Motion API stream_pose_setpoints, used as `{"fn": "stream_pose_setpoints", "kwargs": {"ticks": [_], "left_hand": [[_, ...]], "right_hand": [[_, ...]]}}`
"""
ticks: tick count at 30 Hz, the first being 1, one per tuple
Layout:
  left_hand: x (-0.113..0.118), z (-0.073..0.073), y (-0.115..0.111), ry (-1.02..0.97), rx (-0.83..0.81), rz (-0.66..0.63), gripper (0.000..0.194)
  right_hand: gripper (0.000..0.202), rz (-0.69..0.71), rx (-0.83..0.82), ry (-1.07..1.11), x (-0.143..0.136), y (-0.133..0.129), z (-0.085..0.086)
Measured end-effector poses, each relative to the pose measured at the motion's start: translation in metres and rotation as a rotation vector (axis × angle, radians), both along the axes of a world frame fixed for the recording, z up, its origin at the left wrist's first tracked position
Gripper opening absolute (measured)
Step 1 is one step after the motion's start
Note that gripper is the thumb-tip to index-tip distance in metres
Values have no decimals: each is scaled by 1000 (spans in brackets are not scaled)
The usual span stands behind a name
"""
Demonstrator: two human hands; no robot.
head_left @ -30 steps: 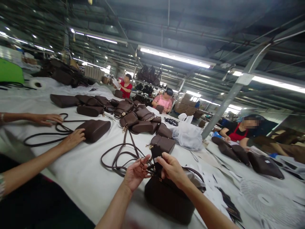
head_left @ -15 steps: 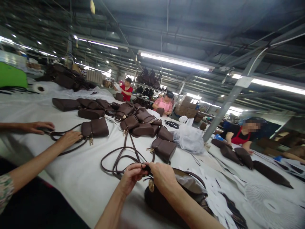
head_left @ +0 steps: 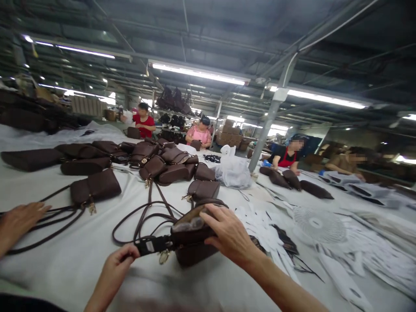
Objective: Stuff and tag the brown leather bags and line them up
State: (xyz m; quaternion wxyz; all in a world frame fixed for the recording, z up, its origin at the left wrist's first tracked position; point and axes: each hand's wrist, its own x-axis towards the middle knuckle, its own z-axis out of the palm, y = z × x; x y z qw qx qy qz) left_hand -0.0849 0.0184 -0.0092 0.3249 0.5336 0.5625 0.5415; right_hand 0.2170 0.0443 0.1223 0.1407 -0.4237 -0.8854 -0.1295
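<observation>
A dark brown handbag (head_left: 196, 253) stands on the table with its top open, grey plastic showing inside. My right hand (head_left: 227, 229) grips its upper edge, fingers over the opening and thumb on the near side. In a closed pinch, my left hand (head_left: 118, 264) holds the end of a black tag (head_left: 152, 245) with a small white label. The tag stretches toward the bag's left end. A gold round charm (head_left: 164, 256) hangs beside it. Brown straps (head_left: 139, 221) lie looped behind my left hand.
A neighbour's hand (head_left: 24, 221) rests on straps of another brown bag (head_left: 97, 188) at left. Several brown bags (head_left: 146, 151) are heaped behind. Crumpled white plastic (head_left: 234, 171), paper strips, black tags (head_left: 286, 238) and a white fan (head_left: 320, 225) lie right. Other people work across the table.
My hands have moved apart: the left now draws the black tag leftward, and the right has moved onto the bag's top edge. The bag has turned and the view has swung right.
</observation>
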Motion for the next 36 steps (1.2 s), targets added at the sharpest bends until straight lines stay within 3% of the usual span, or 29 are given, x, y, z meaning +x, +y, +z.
{"fn": "stream_pose_setpoints", "kwargs": {"ticks": [6, 9, 13, 16, 22, 27, 32, 36], "left_hand": [[65, 17, -3, -225, -11, -188, 8], [84, 13, -4, -400, -91, -233, 8], [77, -2, -9, -565, -141, -159, 29], [69, -1, -14, -563, -141, -141, 43], [77, 19, -12, -564, -56, -76, 29], [84, 21, -11, -526, -77, -116, 29], [91, 22, -13, -443, -31, -34, 28], [87, 29, -15, -323, -67, -132, 23]], "right_hand": [[42, -5, -149, 76, 25, 11, -30], [34, 11, -246, 160, 33, 10, -36], [27, -59, -313, 184, 37, 6, -39], [26, -61, -310, 183, 34, 10, -40], [25, -31, -292, 178, 32, 18, -43], [24, -50, -255, 177, 33, 13, -46], [24, -135, -176, 116, 29, 9, -47], [23, -118, -186, 59, 27, 14, -47]]}}
